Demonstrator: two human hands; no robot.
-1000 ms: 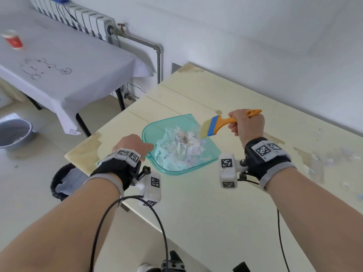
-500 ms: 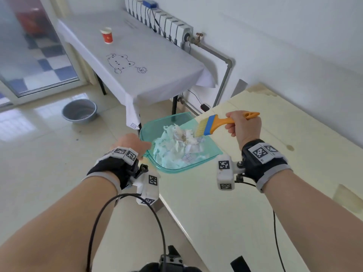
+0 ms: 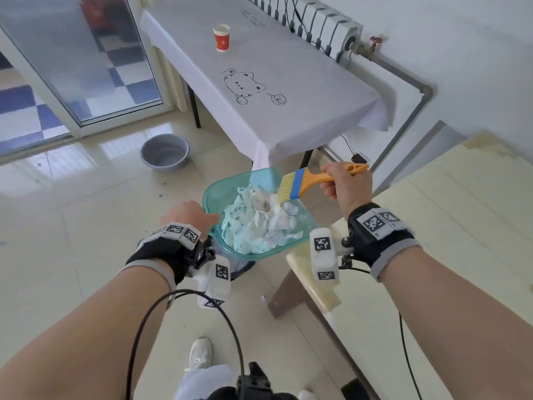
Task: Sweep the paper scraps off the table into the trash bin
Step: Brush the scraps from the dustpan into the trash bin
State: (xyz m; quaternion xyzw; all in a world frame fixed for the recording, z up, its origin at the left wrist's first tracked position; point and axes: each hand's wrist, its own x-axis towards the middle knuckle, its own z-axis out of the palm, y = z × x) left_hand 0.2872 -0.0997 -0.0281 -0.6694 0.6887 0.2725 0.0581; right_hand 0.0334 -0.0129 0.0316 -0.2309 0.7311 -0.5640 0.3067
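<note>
A clear teal dustpan (image 3: 230, 186) heaped with white paper scraps (image 3: 259, 220) hangs in the air past the left corner of the cream table (image 3: 432, 241). My left hand (image 3: 187, 216) grips its near end. My right hand (image 3: 347, 186) holds the orange handle of a brush (image 3: 297, 183) with a blue band, and the bristles rest on the scraps. Under the dustpan a dark trash bin (image 3: 242, 268) is mostly hidden by my left wrist and the pan.
A table with a white cloth (image 3: 288, 90) and a red paper cup (image 3: 222, 38) stands ahead. A grey basin (image 3: 165, 153) sits on the tiled floor by the glass door (image 3: 72, 67). A radiator (image 3: 317, 21) and pipe run along the wall. My shoe (image 3: 200, 353) is below.
My view has swung left, away from the table. The dustpan with the scraps has moved off the table edge and now hangs over the floor, with the brush still on the pile.
</note>
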